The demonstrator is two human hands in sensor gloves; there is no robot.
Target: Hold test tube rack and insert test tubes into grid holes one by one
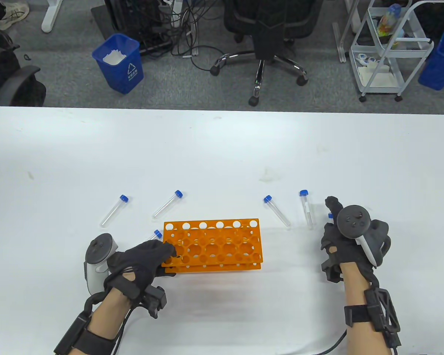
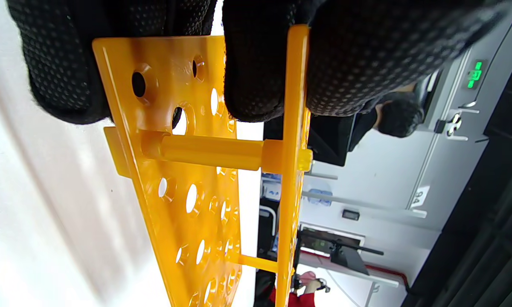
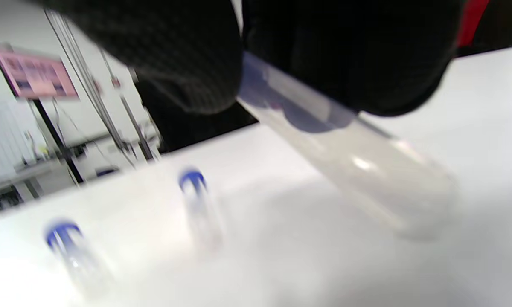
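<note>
Two risks from here. First: the clear plastic test tube with blue cap sits pinched high up, near its cap, between the right hand's gloved fingertips, so the long free end hangs out and down towards the white table. A grip that far from the tip probably lets it swing, and a tilted tip could catch a hole edge instead of dropping through. Right wrist view is blurred, so exact contact is unclear.

Second: the orange plastic test tube rack with rows of round holes is gripped only at its left end. Left hand closes over the top plate, fingers wrapped onto the plate edge. A downward push at the far end could tip or skid it.

Rack holes look empty. Four more capped tubes lie loose on the table: two beyond the rack's left side, two between rack and right hand. A fifth peeks out by the left fingers.
</note>
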